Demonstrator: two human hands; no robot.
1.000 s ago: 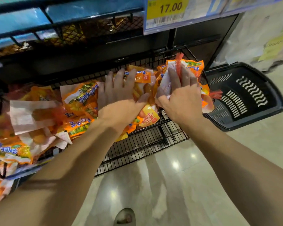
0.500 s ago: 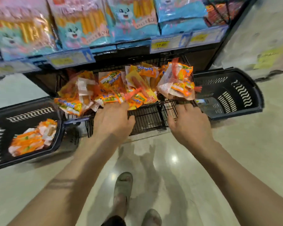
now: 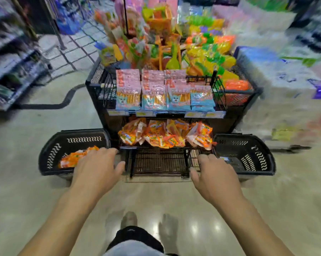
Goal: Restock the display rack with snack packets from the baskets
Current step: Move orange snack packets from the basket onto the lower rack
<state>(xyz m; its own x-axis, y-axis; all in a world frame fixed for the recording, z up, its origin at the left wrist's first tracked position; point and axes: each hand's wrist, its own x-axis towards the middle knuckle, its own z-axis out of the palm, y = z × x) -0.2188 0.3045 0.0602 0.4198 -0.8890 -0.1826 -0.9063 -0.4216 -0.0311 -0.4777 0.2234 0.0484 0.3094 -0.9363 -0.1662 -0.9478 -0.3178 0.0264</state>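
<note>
The orange, crinkly plastic snack packets [image 3: 165, 133] lie heaped along the back of the lower shelf of the black wire display rack [image 3: 156, 163]. They are tumbled loose rather than stood in rows, which I'd guess is how they land when put in by the handful. The wire at the front of that shelf shows through. They are glossy, orange with white ends and some blue lettering, and I'd judge them light and slippery.

More of these orange packets [image 3: 73, 159] make a small pile in the black slotted plastic basket on the left [image 3: 78, 134]. It is set on the floor close against the rack's side, probably to keep the reach short. The black plastic basket on the right [image 3: 255, 150] sits the same way at the other side and holds little I can make out, only a small pale thing [image 3: 227, 159] too blurred to name.

The left hand [image 3: 98, 167] hovers at the near edge of the left basket, just over the pile. Its fingers are spread and relaxed and hold nothing, and I'd say it is placed for the next scoop. The right hand [image 3: 213, 172] hangs over the rack's front right corner, fingers loosely bent, also holding nothing.

Above, pink-and-blue packets [image 3: 154, 95] stand upright in rows, with yellow price tags [image 3: 141, 114] along the shelf edge.
</note>
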